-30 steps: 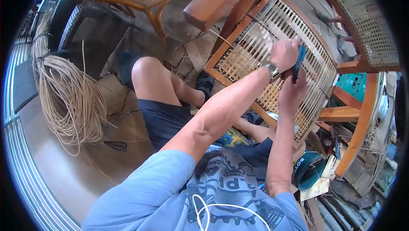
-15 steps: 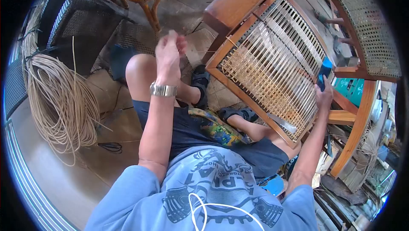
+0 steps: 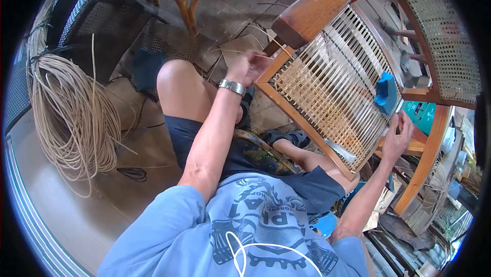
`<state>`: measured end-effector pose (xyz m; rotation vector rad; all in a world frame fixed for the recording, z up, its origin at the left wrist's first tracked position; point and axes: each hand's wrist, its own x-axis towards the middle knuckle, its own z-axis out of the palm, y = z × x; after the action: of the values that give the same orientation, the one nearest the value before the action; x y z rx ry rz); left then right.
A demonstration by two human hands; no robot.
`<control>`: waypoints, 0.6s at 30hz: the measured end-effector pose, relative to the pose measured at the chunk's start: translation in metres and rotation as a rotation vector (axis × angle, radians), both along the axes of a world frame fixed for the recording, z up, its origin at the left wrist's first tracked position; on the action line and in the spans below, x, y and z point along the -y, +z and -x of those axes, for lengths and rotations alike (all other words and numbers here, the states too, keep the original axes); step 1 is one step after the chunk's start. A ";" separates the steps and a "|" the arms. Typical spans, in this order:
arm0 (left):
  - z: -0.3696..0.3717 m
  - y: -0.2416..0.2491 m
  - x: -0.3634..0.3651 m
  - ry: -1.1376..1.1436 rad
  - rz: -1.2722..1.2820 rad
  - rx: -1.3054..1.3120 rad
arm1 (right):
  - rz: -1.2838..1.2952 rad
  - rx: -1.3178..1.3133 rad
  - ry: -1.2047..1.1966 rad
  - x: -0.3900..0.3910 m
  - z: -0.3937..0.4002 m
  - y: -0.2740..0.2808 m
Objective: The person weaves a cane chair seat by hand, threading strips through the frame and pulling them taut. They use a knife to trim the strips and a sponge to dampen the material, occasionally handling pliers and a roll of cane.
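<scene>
At the far left a large coil of pale rattan cane strands (image 3: 71, 118) lies on the brown floor (image 3: 76, 215), supply not yet used. Right of it, the person's left hand (image 3: 248, 67), a metal watch at the wrist, hovers just off the near-left corner of the tilted wooden chair seat frame (image 3: 307, 123); its fingers are pressed together, pinching a thin pale cane strand (image 3: 240, 51) that trails out to the left. Within the frame, the woven cane panel (image 3: 330, 80) looks about half done: close, criss-crossed weave fills the part toward the near-left corner, while toward the far-right edge only parallel strands run with open gaps, so cross-weaving is left there. A small blue tool (image 3: 384, 93) sits on the strands near the frame's right edge. Just below it the right hand (image 3: 399, 136) is at the frame's right rail, fingers curled; whether they grip anything cannot be told. Writing: large grey letters on the light blue T-shirt (image 3: 250, 221) show, upside down and only partly legible.
</scene>
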<state>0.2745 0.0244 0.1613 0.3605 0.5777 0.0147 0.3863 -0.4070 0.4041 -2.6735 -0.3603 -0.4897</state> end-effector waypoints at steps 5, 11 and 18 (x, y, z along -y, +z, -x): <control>0.035 0.118 -0.080 0.832 -0.536 -0.147 | -0.051 -0.030 0.218 -0.063 0.018 0.012; 0.072 0.234 -0.110 0.951 -0.903 0.091 | -0.168 -0.232 0.534 -0.133 0.060 0.042; 0.131 0.205 0.031 -0.129 -1.744 0.175 | -0.408 -0.283 0.992 -0.181 0.125 0.082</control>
<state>0.1430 -0.0066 0.3662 2.0625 0.2259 0.4409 0.2615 -0.2257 0.4864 -1.8189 -1.2312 0.1192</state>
